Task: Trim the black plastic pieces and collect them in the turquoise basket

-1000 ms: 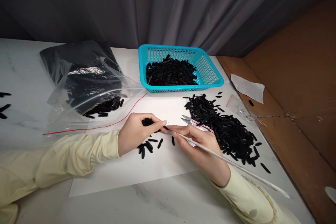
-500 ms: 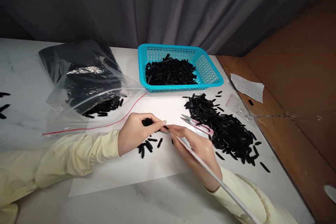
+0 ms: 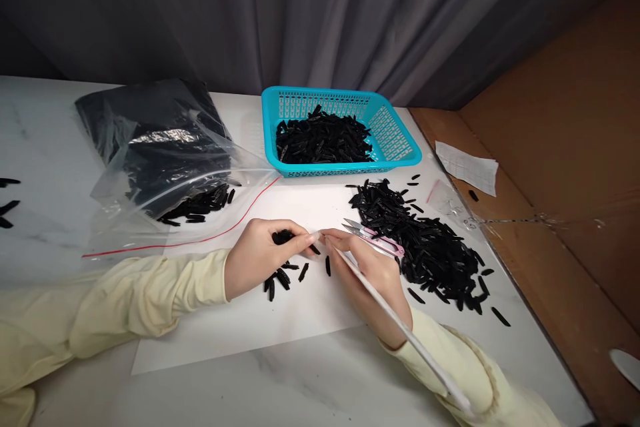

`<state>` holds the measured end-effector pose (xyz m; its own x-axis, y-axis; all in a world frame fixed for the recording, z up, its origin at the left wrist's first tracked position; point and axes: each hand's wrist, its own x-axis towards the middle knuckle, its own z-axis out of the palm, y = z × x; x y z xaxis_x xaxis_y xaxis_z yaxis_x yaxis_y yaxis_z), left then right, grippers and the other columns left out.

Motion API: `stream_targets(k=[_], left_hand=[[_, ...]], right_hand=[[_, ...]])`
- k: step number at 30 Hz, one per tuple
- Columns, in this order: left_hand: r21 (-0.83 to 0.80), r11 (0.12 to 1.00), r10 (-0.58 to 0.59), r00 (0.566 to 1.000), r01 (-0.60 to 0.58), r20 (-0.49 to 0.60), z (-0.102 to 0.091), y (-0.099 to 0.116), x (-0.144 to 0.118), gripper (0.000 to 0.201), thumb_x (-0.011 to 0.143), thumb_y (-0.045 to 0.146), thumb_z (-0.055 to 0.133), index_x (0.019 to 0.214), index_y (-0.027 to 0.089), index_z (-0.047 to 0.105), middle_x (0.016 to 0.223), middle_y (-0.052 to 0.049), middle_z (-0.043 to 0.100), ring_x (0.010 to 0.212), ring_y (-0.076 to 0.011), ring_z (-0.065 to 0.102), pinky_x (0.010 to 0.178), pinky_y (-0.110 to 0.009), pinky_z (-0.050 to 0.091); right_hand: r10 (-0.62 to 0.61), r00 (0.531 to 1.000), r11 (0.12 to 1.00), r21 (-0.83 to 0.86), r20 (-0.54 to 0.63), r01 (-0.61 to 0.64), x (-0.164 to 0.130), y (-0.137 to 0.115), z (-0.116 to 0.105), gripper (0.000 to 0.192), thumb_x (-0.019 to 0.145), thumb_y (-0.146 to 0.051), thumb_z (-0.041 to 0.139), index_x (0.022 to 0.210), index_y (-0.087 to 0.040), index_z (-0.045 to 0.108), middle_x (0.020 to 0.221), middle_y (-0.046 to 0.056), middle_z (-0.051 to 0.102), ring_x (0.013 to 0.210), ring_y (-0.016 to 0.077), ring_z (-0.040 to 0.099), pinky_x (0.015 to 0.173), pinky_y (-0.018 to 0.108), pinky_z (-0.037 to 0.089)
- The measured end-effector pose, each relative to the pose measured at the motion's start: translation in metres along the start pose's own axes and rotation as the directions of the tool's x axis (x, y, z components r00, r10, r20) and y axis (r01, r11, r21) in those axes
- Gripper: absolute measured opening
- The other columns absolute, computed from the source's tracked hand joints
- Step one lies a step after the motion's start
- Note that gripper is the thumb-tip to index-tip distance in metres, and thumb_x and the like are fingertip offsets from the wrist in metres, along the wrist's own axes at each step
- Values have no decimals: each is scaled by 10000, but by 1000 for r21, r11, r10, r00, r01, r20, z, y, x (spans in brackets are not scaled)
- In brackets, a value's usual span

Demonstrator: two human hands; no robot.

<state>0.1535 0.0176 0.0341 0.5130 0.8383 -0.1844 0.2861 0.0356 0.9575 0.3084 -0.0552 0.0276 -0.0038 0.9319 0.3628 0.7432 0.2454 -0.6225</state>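
Your left hand (image 3: 264,257) pinches a small slim black piece (image 3: 314,249) over a white paper sheet (image 3: 225,327), your right hand (image 3: 379,271) grips a long thin white stick (image 3: 400,324); a loosened pinch could drop either

My left arm (image 3: 145,300) slanted inward, left hand (image 3: 265,253) curled, thumb extended. My right arm (image 3: 465,353) angled in; right hand (image 3: 373,273) pinched, fingers (image 3: 350,240) just beside the left thumb.

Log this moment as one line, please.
left hand: at black pieces | right hand: holding white stick | scissors: beside black pile | basket: partly filled
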Motion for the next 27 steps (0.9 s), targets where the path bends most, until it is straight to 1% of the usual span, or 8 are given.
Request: stream_targets(k=[4,6,8,10,12,16,21,27], left_hand=[[-25,1000,17,1000,-17,-26,-2,1,1,165,777,272,609,682,160,686,704,0,713,713,-144,647,691,-186,501],[-39,999,24,999,-26,-39,-3,2,1,148,779,265,612,700,165,686,700,6,711,724,-144,648,698,-183,504],[-43,998,35,998,-37,-48,-4,2,1,137,780,261,615,709,166,686,693,10,709,731,-139,648,710,-176,505],[-38,998,52,997,-54,-48,-5,2,0,134,781,259,617,713,167,689,698,11,709,737,-135,648,714,-169,505],[-36,997,72,996,-73,-48,-5,2,-1,134,781,258,616,720,168,694,699,11,709,733,-134,648,704,-167,508],[-46,994,94,994,-96,-50,-4,5,-4,115,763,236,620,733,164,704,698,3,713,728,-150,655,680,-186,525],[-32,995,93,995,-94,-31,-3,7,-5,128,738,247,626,745,163,723,737,-21,722,720,-188,666,642,-232,548],[-20,995,102,995,-102,-8,-4,2,-5,165,748,305,623,796,198,740,474,8,637,761,-225,670,720,-281,551]], right_hand=[[-122,992,991,-55,27,123,2,17,-7,168,860,-109,463,928,-174,601,1086,99,655,980,203,628,850,332,522],[-208,975,970,-115,75,216,3,26,-8,214,863,-88,441,989,-158,598,1161,125,613,1106,238,555,915,390,487],[-264,962,949,-157,75,273,5,30,-8,281,858,-37,406,1057,-133,580,1174,143,600,1164,253,500,938,418,465],[-273,962,952,-137,13,272,6,29,-8,314,847,-6,400,1086,-128,563,1107,136,631,1125,246,516,906,406,476],[-239,970,970,-58,-36,237,6,23,-7,261,845,-42,452,1056,-145,567,987,110,660,1009,230,559,835,381,495],[-174,985,984,45,-7,174,3,12,-2,71,820,-230,583,856,-170,574,749,63,624,778,208,557,678,350,484],[-231,973,973,1,30,231,0,12,5,122,882,-206,473,814,-147,554,720,73,572,731,193,523,629,328,450],[-277,961,959,-61,3,277,0,13,5,142,884,-153,455,785,-146,556,708,69,573,702,178,508,626,313,430]])
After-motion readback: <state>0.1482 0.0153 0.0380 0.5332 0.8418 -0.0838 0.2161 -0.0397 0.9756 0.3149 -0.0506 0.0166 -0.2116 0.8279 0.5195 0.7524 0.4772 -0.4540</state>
